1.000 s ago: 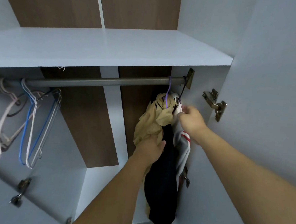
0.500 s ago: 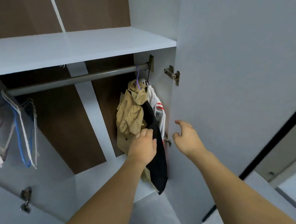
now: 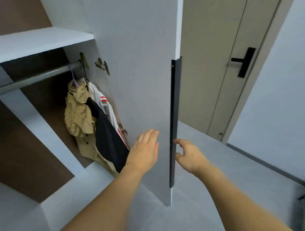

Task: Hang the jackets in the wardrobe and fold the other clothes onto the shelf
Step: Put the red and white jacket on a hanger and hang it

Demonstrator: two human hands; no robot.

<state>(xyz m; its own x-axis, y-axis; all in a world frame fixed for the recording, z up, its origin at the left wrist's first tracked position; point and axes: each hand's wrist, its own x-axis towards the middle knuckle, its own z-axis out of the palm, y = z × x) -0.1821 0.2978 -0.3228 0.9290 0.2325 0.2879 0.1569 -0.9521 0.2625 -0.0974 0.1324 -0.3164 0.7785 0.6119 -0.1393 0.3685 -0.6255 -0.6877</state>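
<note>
Hanging at the right end of the grey metal rail (image 3: 33,79), the beige, black and white-red jackets (image 3: 86,114) seem finished, so the left hand (image 3: 143,151), flat and relaxed, and the loosely spread right hand (image 3: 188,156) probably reach for the pale grey wardrobe door (image 3: 143,60) to close it.

A pale grey wardrobe door (image 3: 142,64) stands open in the middle of the view, a long dark handle strip (image 3: 173,120) running down its free edge and a metal hinge (image 3: 102,65) fixed near its inner side. Behind it, brown back panels (image 3: 11,141) alternate with pale grey vertical strips (image 3: 44,126). To the right, a beige room door (image 3: 214,65) with a black lever handle (image 3: 244,61) is closed. A plain pale wall (image 3: 284,97) meets a dark skirting board (image 3: 271,164). The floor (image 3: 217,152) is light grey tile, evenly lit.
</note>
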